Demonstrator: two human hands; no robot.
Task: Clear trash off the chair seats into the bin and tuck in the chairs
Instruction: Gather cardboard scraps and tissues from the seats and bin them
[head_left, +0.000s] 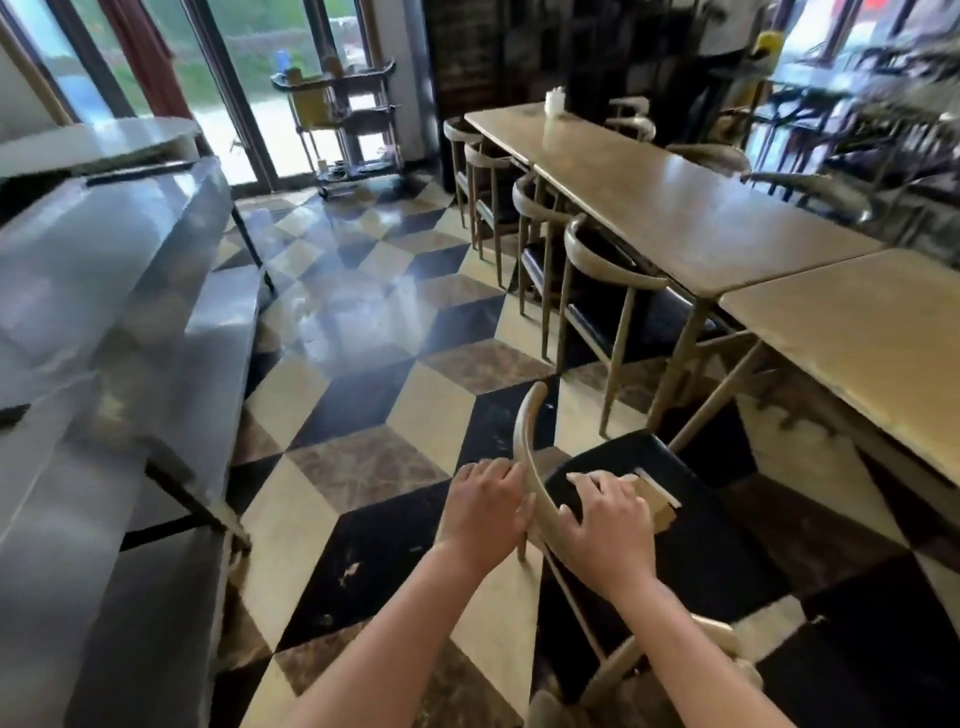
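In the head view, a chair (535, 467) stood pulled out from the row of tables, its curved wooden backrest nearest the person and its black seat (691, 530) facing the near table (852, 332). The left hand (485, 512) lay against the outer side of the backrest, fingers loosely bent and resting on the wood — not clamped around anything that could be seen. The right hand (605, 525) reached over the backrest onto the seat, its fingers spread flat over a piece of brown cardboard trash (660, 496) with a pale edge; whether the fingers had closed on the cardboard could not be told, since the palm covered most of it. The cardboard lay on the seat just behind the backrest, on the near left part of the cushion.

Farther along, a long table (670, 208) carried a small white object (556, 101) near its far end, and several matching chairs (597, 280) stood tucked under its left side. A checkered floor (363, 332) of black, cream and brown tiles ran between them and a grey counter (119, 291) on the left. A wheeled cart (343, 114) stood by the glass doors at the back — blurred, its contents unclear.
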